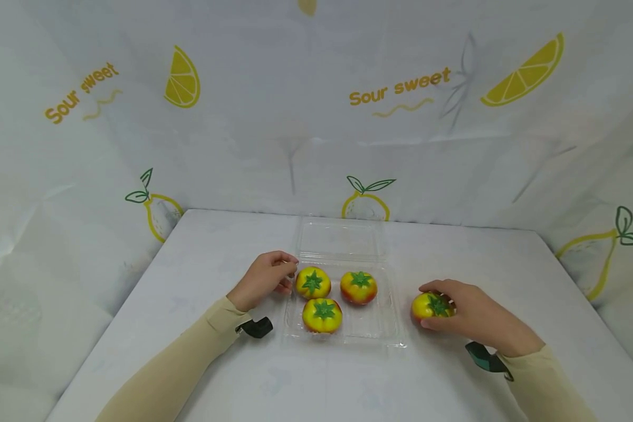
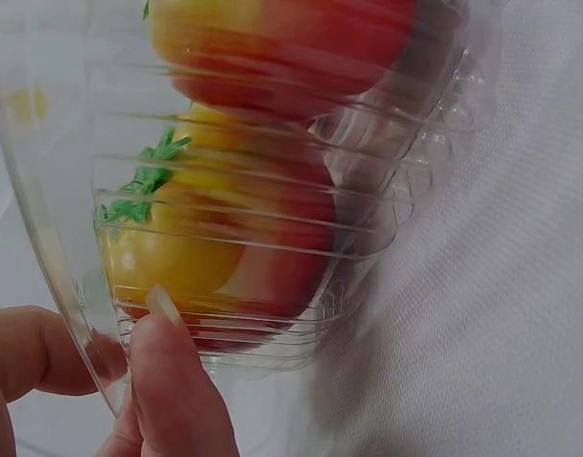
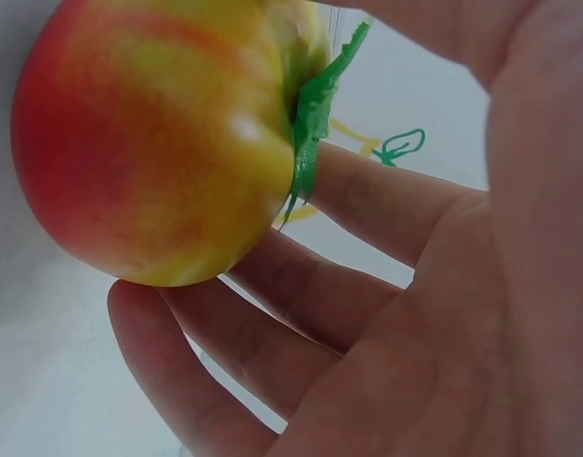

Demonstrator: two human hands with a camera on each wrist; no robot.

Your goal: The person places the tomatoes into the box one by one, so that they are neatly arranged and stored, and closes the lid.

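Note:
On the table in the head view sits a clear plastic clamshell container [image 1: 371,322] with its lid [image 1: 341,240] folded back behind it. Inside are three yellow-red toy tomatoes with green star-shaped leaves: a back left one [image 1: 307,287], a front left one [image 1: 316,321] and a back right one [image 1: 358,293]. My left hand [image 1: 264,278] pinches the container's left rim, its thumb [image 2: 177,381] pressed against the ribbed side wall in the left wrist view. To the right of the container, my right hand [image 1: 477,310] grips another toy tomato [image 3: 149,143] between thumb and fingers.
White cloth covers the table [image 1: 232,375]. A white backdrop [image 1: 274,129] printed with lemons and lettering rises behind the table and along both sides. Black straps with small dark mounts [image 1: 258,328] sit at the wrists.

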